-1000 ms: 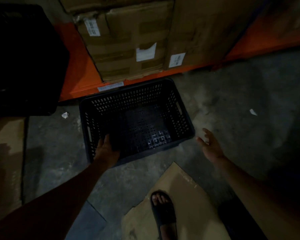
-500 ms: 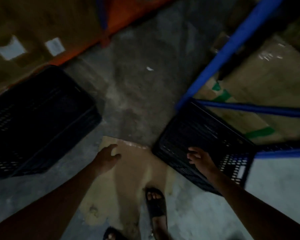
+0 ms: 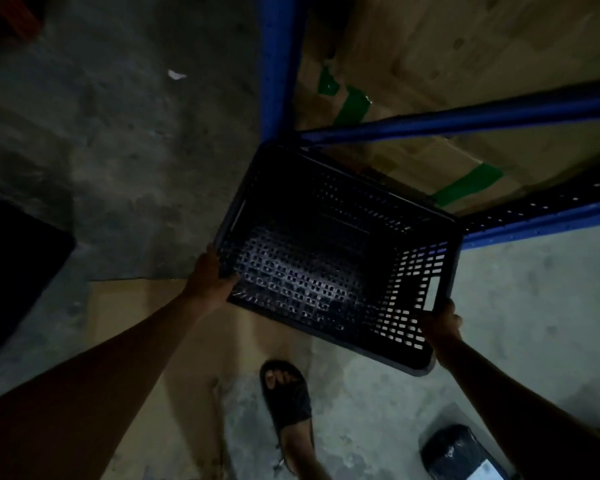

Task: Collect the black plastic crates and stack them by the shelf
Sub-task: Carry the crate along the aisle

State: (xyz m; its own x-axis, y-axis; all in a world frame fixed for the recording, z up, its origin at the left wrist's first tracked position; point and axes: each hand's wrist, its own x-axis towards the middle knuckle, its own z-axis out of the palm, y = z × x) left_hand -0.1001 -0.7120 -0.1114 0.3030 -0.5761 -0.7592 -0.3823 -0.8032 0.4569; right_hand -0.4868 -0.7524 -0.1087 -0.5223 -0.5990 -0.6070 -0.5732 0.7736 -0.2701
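Our left hand (image 3: 210,278) clasps one near corner of a black perforated crate (image 3: 329,261) and our right hand (image 3: 442,322) closes its grip on the rim by the handle slot at the opposite end, a two-sided hold that likely keeps the empty crate level for carrying. The crate sits tilted against the blue shelf frame (image 3: 465,119), below cardboard boxes (image 3: 482,46) sealed with green tape. Nearer us than the crate, a sandalled foot (image 3: 286,400) stands beside flattened cardboard (image 3: 146,306) on the concrete floor (image 3: 118,133).
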